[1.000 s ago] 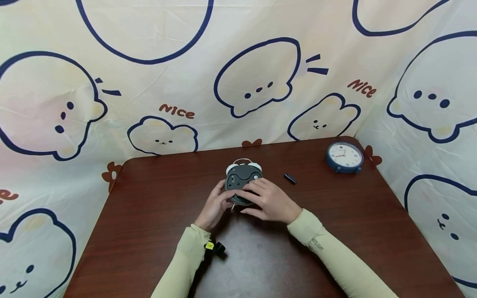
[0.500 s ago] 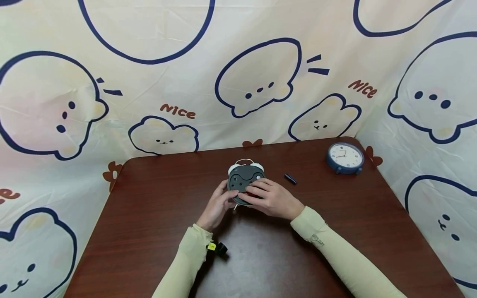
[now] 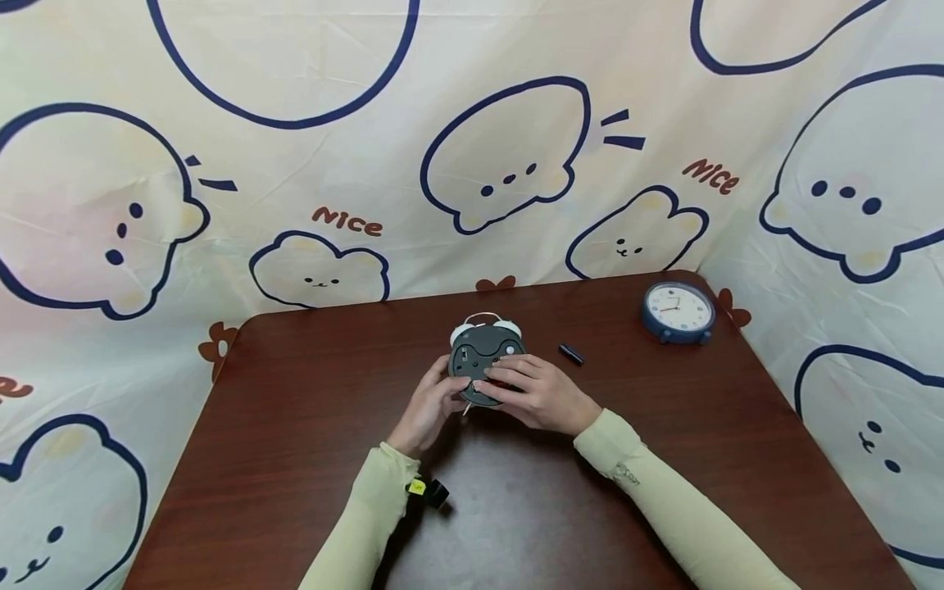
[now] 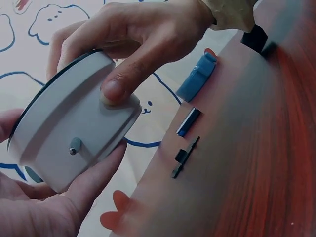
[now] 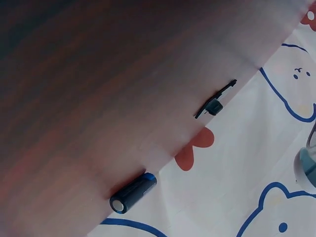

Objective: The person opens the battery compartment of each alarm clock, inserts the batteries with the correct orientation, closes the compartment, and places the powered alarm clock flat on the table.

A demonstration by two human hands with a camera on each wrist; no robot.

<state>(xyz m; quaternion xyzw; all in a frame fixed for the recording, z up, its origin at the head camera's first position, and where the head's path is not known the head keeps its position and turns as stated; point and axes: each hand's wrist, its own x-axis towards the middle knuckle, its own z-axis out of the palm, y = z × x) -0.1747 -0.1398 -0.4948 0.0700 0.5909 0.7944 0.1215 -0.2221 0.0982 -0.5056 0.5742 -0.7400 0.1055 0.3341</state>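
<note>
A twin-bell alarm clock (image 3: 472,354) is held over the table with its dark back facing up and its white bells toward the wall. My left hand (image 3: 428,410) grips its left side, thumb on the back. From the right, my right hand (image 3: 542,393) holds it, fingers over the lower back. In the left wrist view, the right thumb (image 4: 116,91) presses the clock's white casing (image 4: 86,123), near a small metal foot (image 4: 75,146). The fingers cover part of the back. Only a sliver of the clock (image 5: 307,168) enters the right wrist view.
A dark battery (image 3: 571,354) lies right of the clock. Near it is a small black battery cover (image 5: 214,102), out of sight in the head view. A blue round clock (image 3: 677,313) lies at the table's back right corner. Patterned cloth (image 3: 354,147) hangs behind.
My right thumb, earlier stretched out below the clock, has tucked under it, and the right fingers have shifted slightly on the back. The clock stays in nearly the same place.
</note>
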